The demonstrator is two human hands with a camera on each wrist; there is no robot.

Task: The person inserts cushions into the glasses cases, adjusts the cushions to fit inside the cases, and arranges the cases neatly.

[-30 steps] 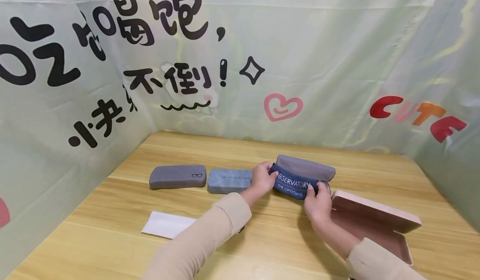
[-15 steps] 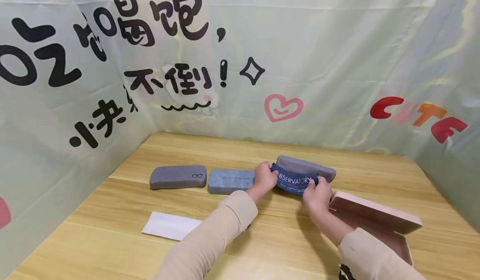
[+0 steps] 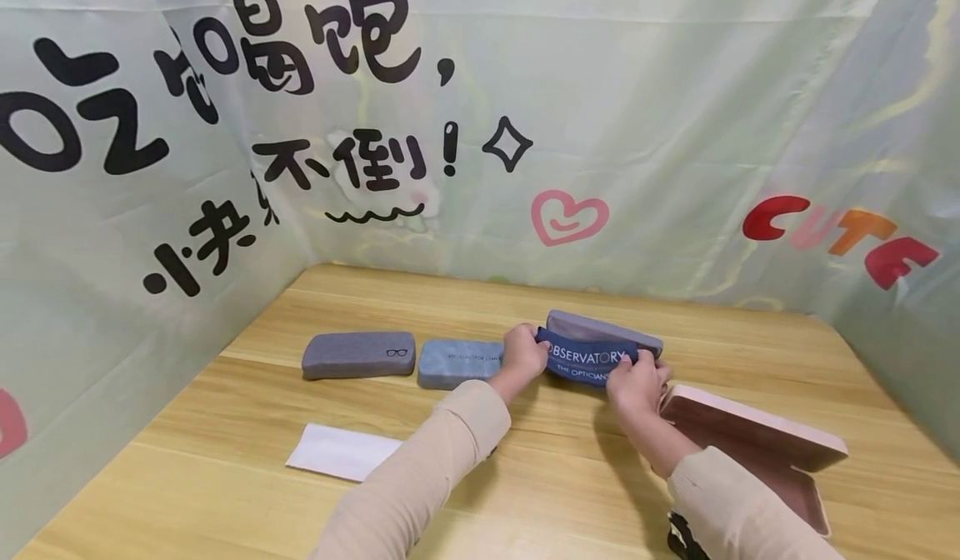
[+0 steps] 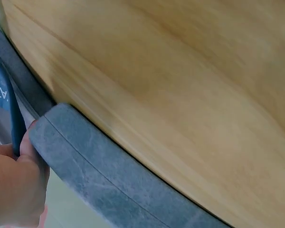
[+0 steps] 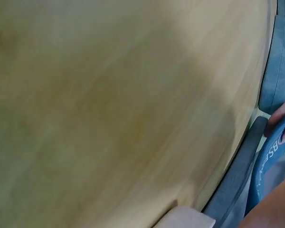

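A person in beige sleeves [image 3: 427,468] works at a wood-grain table [image 3: 540,502], a white folded piece [image 3: 341,452] lying flat near the left sleeve and a pink case [image 3: 757,428] standing open, brown inside, beside the right forearm. Beyond them, the left hand [image 3: 522,358] and right hand [image 3: 637,385] each pinch an end of a navy cloth [image 3: 583,362], stretched between them and sagging slightly, its white lettering reading "OBSERVATORY" above "THE OPTICIANS." Just beside the left hand lies a closed blue case [image 3: 459,365], its line of dark print too small to read; farther left, a closed grey case [image 3: 357,355] bears a small outline of spectacles. Behind the cloth sits an open grey-purple case [image 3: 592,327]; whether the two touch cannot be told. At the far edge hangs a pale green backdrop [image 3: 675,110] with black Chinese characters, among them "喝饱," and "不倒!", a pink outlined heart [image 3: 570,218] and, at right, the multicoloured word "CUTE" [image 3: 847,235].
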